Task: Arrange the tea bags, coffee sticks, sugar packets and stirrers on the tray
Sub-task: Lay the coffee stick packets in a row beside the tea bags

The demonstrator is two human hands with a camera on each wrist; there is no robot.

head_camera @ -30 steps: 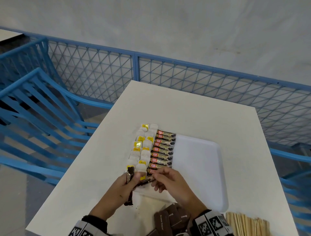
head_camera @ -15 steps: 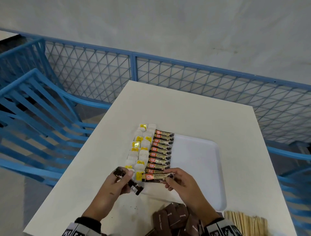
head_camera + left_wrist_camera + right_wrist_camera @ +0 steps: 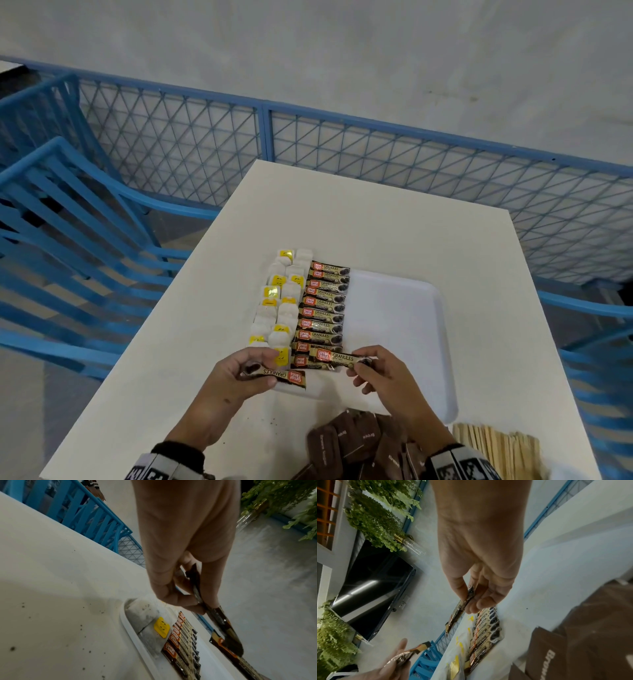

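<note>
While the white tray [image 3: 404, 325] sits mid-frame on the counter [image 3: 376, 219], the right hand [image 3: 383, 373] pinches one end of a coffee stick [image 3: 337, 357], label up, at the lower end of the coffee stick column [image 3: 325, 305], likely to lay it parallel as the next in line. The left hand [image 3: 236, 380] pinches a spare coffee stick [image 3: 277, 374] at lower centre, its label upside down, probably waiting its turn. Tea bags [image 3: 279, 301] fill the tray's left edge; the tray's right half lies bare, presumably for the brown sugar packets [image 3: 356, 445] and wooden stirrers [image 3: 496, 448] at the bottom of the frame.
</note>
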